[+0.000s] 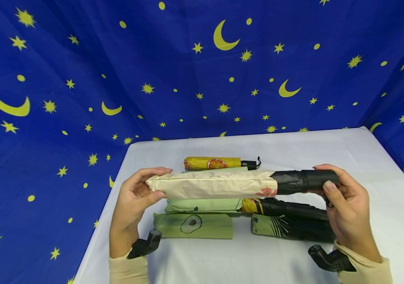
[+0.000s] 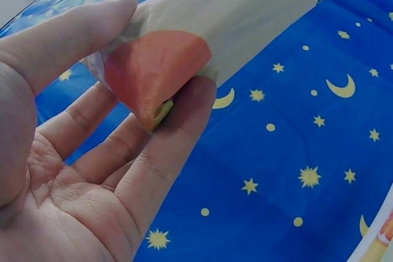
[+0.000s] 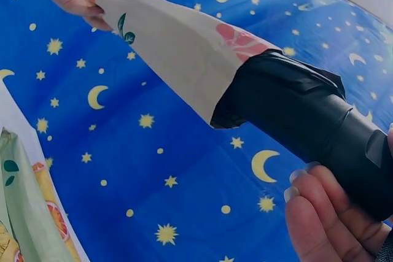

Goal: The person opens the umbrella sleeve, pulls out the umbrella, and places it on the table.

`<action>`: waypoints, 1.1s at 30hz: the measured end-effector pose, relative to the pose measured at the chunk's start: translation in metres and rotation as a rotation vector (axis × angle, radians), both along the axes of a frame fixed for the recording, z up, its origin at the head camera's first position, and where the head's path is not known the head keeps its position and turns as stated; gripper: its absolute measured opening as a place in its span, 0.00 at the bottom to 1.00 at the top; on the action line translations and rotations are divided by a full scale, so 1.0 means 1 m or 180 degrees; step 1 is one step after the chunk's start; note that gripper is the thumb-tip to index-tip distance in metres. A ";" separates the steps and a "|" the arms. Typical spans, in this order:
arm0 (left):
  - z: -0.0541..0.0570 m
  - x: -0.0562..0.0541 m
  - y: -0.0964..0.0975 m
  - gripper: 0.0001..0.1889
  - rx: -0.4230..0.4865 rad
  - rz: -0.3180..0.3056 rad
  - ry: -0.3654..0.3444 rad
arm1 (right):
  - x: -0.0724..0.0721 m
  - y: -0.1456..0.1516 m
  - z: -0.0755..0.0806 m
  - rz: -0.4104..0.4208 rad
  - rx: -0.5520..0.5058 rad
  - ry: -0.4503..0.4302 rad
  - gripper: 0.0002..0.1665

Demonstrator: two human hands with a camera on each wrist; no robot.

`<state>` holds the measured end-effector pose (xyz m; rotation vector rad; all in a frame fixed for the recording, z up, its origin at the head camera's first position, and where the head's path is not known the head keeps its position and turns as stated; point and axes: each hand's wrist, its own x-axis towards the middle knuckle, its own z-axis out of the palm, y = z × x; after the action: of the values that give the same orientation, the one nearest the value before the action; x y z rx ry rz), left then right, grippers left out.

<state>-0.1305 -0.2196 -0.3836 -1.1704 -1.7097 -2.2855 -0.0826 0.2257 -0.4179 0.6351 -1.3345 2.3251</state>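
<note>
A folded umbrella (image 1: 294, 182) with a black handle is held level above the table, partly inside a cream sleeve (image 1: 209, 185) with a pink flower print. My left hand (image 1: 139, 193) pinches the sleeve's closed end between thumb and fingers; a reddish patch (image 2: 156, 69) shows there in the left wrist view. At the other end, my right hand (image 1: 349, 197) grips the black handle (image 3: 350, 145). Black folded canopy cloth shows between handle and sleeve mouth in the right wrist view.
On the white table (image 1: 202, 260) behind lies a yellow umbrella (image 1: 212, 162) with orange slices. Nearer are a pale green sleeve (image 1: 205, 205) with a black and yellow umbrella (image 1: 290, 207), a flat avocado-print sleeve (image 1: 209, 227), and a black and green umbrella (image 1: 290, 228). Blue star-print cloth (image 1: 187, 59) surrounds the table.
</note>
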 end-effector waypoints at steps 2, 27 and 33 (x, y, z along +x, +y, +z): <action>0.000 0.000 -0.001 0.22 0.0023 -0.0008 0.0008 | 0.000 0.001 0.000 0.0005 -0.0032 -0.0009 0.20; 0.002 0.003 -0.009 0.21 0.0046 0.0138 0.0042 | 0.003 0.011 -0.003 0.0045 -0.0206 -0.0026 0.20; 0.002 0.004 -0.011 0.20 0.0073 0.0130 0.0044 | 0.004 0.012 -0.004 0.0042 -0.0238 -0.0050 0.20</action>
<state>-0.1268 -0.2303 -0.3814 -1.1338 -1.6819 -2.2619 -0.0784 0.2372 -0.4224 0.6052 -1.2472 2.3828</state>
